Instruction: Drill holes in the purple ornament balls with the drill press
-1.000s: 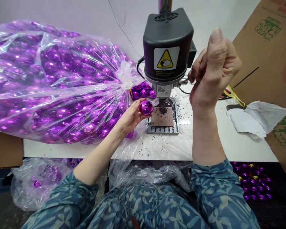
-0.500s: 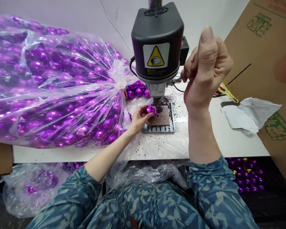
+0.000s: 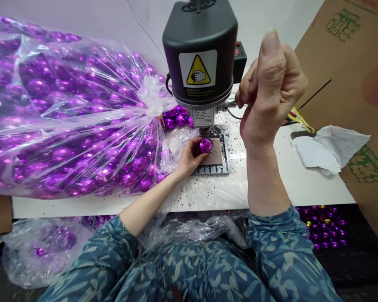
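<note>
Our easiest way in is from the front, low over the white bench (image 3: 302,188) between our forearms, where thin plastic film and dark chips lie. To the left, the bulging plastic bag (image 3: 82,126) blocks a sideways approach, its gathered neck (image 3: 153,96) close by the drill press (image 3: 200,54). The overhanging housing leaves us little height under the chuck (image 3: 204,131), where our left hand (image 3: 189,157) and the purple ball (image 3: 205,145) crowd the board (image 3: 216,156); its right part lies open. Our right hand (image 3: 267,90), closed at the metal lever (image 3: 231,103), bars that flank. Farther right, bare bench runs to the paper (image 3: 318,153) and cardboard (image 3: 337,100).
</note>
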`<control>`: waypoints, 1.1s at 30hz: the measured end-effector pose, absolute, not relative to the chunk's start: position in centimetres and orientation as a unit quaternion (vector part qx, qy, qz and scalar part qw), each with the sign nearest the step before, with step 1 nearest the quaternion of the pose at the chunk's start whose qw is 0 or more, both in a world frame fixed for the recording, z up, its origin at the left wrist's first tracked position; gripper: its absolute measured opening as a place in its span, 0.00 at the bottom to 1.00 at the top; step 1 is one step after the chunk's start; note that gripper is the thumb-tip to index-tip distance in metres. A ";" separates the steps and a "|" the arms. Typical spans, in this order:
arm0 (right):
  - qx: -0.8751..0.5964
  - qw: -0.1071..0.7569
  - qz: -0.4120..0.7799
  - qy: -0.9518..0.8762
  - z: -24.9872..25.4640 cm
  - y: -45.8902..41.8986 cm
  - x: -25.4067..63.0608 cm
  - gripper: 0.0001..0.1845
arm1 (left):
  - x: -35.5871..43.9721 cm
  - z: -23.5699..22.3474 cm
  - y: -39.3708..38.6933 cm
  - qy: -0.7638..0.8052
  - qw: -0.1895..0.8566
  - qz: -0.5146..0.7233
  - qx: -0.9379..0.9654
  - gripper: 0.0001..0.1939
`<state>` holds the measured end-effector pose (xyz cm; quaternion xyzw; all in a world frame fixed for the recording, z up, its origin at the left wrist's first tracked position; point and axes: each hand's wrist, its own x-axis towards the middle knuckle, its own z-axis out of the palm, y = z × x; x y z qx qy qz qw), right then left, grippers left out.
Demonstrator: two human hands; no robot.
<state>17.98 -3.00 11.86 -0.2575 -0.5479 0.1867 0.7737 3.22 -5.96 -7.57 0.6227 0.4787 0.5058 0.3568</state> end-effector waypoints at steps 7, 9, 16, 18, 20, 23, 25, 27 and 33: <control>-0.218 0.785 0.190 -0.548 11.9 -3.3 18.1 0.28 | 3.9 -8.0 -6.9 0.469 0.344 0.502 0.640 0.26; -0.214 0.784 0.190 -0.550 11.9 -3.2 18.1 0.28 | 4.2 -8.3 -6.9 0.469 0.360 0.521 0.615 0.26; -0.256 0.789 0.170 -0.532 11.0 -4.2 17.9 0.34 | 4.4 -9.0 -6.6 0.451 0.376 0.545 0.599 0.25; -0.244 0.801 0.167 -0.520 10.5 -4.6 17.7 0.34 | 4.4 -9.0 -6.6 0.447 0.375 0.548 0.600 0.25; -0.259 0.802 0.154 -0.515 10.0 -4.8 17.7 0.35 | 4.3 -9.1 -6.6 0.455 0.371 0.543 0.601 0.25; -0.243 0.813 0.144 -0.509 9.4 -4.9 17.7 0.36 | 4.3 -9.1 -6.6 0.466 0.363 0.536 0.603 0.25; -0.197 0.825 0.149 -0.509 9.1 -4.7 17.8 0.35 | 4.3 -9.1 -6.6 0.457 0.363 0.543 0.604 0.24; -0.164 0.829 0.147 -0.514 8.8 -4.4 17.9 0.35 | 4.3 -9.1 -6.6 0.442 0.363 0.555 0.604 0.24; -0.072 0.841 0.093 -0.528 7.5 -3.4 17.9 0.33 | 4.2 -9.4 -6.5 0.428 0.362 0.562 0.608 0.26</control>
